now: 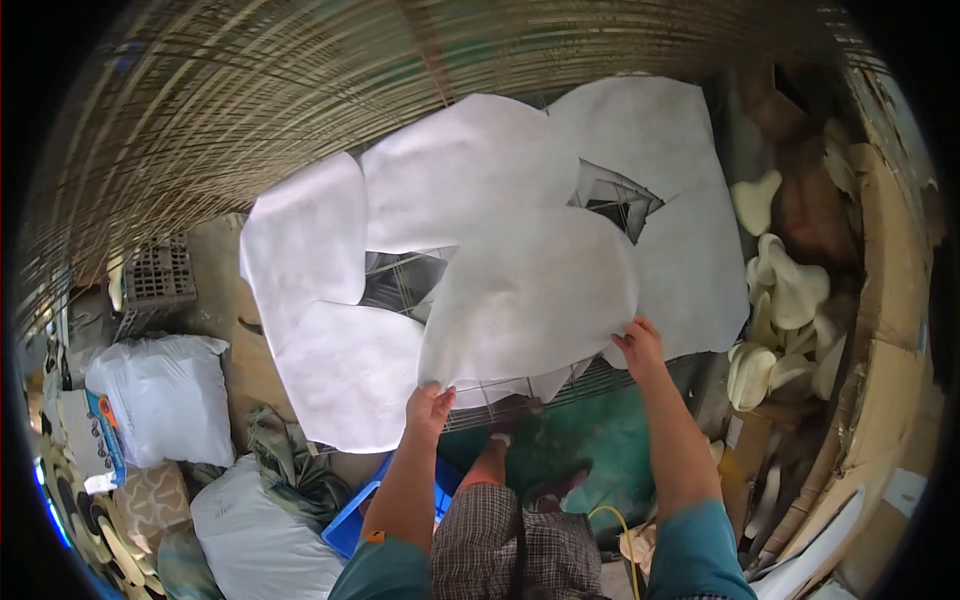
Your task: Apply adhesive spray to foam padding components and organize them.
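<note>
A white curved sheet (530,290) spans the space between my hands, over the near middle of a wire rack (495,388). My left hand (430,408) pinches its near left corner; my right hand (641,347) pinches its right edge. More white sheets of similar shape lie around it: one at the far middle (465,175), one at the far right (650,150), one at the left (310,235) and one at the near left (350,375). Between them the rack's dark wires show through gaps. Whether the held sheet rests on the rack or hangs just above it, I cannot tell.
Stacked wire racks (250,110) rise along the far side. Pale foam-like shaped pieces (790,285) are heaped at the right beside cardboard (890,330). At the left stand a full white bag (165,395), another white sack (260,535) and a grey crate (160,270). A blue bin (348,522) sits near my legs.
</note>
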`<control>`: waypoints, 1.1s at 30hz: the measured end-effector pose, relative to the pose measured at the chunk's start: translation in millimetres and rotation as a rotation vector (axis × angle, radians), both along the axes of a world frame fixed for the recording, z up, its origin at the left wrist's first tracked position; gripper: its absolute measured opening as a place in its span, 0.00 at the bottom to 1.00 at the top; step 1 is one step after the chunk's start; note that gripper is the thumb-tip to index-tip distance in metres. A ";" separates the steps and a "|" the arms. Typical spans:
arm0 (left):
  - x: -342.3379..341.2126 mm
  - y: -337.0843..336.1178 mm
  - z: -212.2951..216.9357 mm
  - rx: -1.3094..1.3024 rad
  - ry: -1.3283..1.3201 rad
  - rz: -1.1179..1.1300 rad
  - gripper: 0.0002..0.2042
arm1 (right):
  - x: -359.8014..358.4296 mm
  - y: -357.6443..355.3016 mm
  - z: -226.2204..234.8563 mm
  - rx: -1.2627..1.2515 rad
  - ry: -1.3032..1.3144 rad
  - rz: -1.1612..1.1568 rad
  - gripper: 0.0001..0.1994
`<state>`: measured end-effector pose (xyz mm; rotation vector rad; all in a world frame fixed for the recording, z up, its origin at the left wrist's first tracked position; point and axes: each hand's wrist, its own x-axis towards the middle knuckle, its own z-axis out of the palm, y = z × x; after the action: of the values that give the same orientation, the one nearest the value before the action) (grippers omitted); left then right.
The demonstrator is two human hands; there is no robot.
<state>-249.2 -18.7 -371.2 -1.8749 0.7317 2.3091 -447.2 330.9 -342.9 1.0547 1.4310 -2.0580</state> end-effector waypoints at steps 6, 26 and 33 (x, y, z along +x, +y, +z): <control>31.2 2.4 -37.0 0.181 -0.117 0.210 0.13 | -21.1 -20.4 -21.6 0.073 0.009 0.141 0.03; -111.7 -22.2 202.1 -0.224 0.698 -0.141 0.12 | 173.8 101.8 81.2 0.327 -0.115 0.216 0.12; -238.0 -16.1 504.3 0.200 1.371 0.061 0.24 | 248.7 142.1 186.8 0.363 -0.041 0.364 0.11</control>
<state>-487.2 -34.8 133.1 0.0076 0.4051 3.2879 -198.5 473.0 -156.2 0.8769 1.8636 -1.5502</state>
